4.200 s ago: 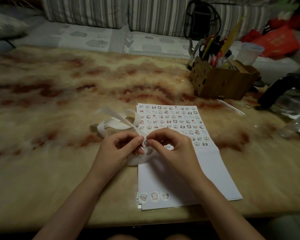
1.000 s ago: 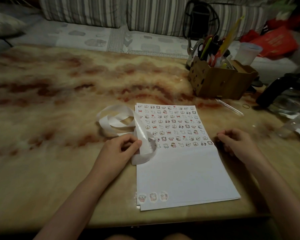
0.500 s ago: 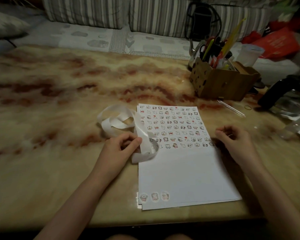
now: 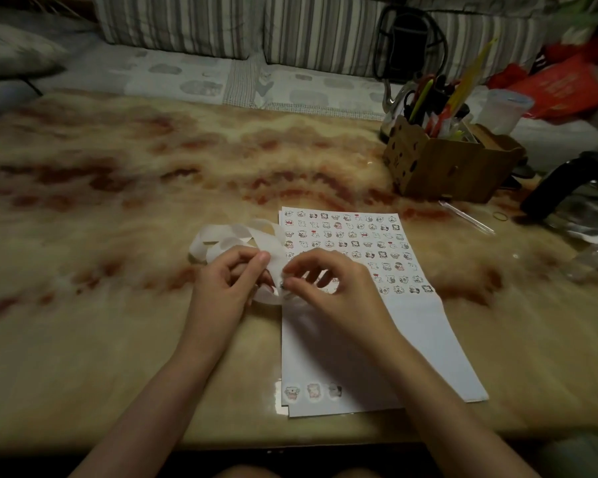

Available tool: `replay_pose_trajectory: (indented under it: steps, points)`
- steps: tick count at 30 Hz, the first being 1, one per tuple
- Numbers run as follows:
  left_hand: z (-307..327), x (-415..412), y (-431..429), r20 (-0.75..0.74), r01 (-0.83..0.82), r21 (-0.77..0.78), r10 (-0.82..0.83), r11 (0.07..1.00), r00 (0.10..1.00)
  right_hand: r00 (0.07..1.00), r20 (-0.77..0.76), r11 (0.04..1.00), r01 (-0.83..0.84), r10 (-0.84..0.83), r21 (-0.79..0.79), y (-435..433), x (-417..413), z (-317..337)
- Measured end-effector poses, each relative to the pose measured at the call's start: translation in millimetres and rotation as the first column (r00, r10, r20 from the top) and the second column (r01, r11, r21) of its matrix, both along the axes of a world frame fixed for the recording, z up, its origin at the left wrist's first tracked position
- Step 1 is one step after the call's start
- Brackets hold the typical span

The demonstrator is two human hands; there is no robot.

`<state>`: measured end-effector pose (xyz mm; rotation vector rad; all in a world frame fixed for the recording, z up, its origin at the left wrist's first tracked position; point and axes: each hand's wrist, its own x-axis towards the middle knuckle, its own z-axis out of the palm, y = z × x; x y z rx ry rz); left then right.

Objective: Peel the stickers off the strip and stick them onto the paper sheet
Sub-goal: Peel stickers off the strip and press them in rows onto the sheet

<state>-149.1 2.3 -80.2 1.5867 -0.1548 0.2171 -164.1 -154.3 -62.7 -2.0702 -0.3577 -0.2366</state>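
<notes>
- Right hand: I note it has come back from the worktop at the sheet's right edge, where it sat half a second ago, and now meets the left hand over the strip. Its thumb and forefinger are pinched at a small dark sticker on the strip; I cannot tell whether the sticker has lifted free.
- Left hand: it remains closed on the strip, thumb and fingers clamping the white backing just left of the pinch point, as in the earlier views.
- The strip loops away from the hands in a loose white coil lying on the worktop, touching the left edge of the paper sheet.
- The sheet lies flat before me. Its far half carries rows of small stickers; the near half is bare except for three stickers at the near left corner.
- Judgement: the return of the right hand marks the start of another peel. Placement should follow in the unfinished row.
- Further out: the worktop and a brown box of pens stand well apart from the work.
</notes>
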Motion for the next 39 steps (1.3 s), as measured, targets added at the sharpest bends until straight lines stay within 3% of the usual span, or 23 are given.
replay_pose_trajectory:
  steps: [9, 14, 26, 32, 35, 39]
  points:
    - [2.3, -0.5, -0.4, -0.007, 0.011, -0.034, -0.011, 0.999, 1.000, 0.999, -0.029, 0.980, 0.020, -0.015, 0.197, 4.4, 0.4, -2.0]
    - [-0.2, -0.8, 1.3, 0.007, 0.067, 0.040, -0.067, 0.997, 0.998, 0.999, -0.003, 0.982, 0.047, -0.047, 0.183, 4.9, 1.7, -2.5]
    - [0.1, -1.5, 3.7, 0.039, 0.005, 0.056, -0.007, 0.998, 0.999, 0.995, 0.089, 0.992, 0.025, -0.036, 0.124, 10.3, 5.1, -3.5]
    - [-0.9, -2.0, 3.8, 0.053, -0.016, 0.089, 0.011, 0.996, 0.999, 0.999, -0.024, 0.984, 0.048, -0.045, 0.173, 13.7, 6.5, -1.9]
    - [-3.1, -1.4, 5.0, 0.041, -0.026, 0.103, 0.022, 0.994, 0.999, 0.998, -0.025, 0.994, 0.054, -0.052, 0.098, 13.7, 7.3, -3.3]
    - [-7.1, 1.2, 6.1, 0.021, -0.050, 0.129, 0.048, 0.990, 0.999, 0.993, 0.108, 0.998, 0.047, -0.042, -0.048, 12.4, 6.5, -5.5]
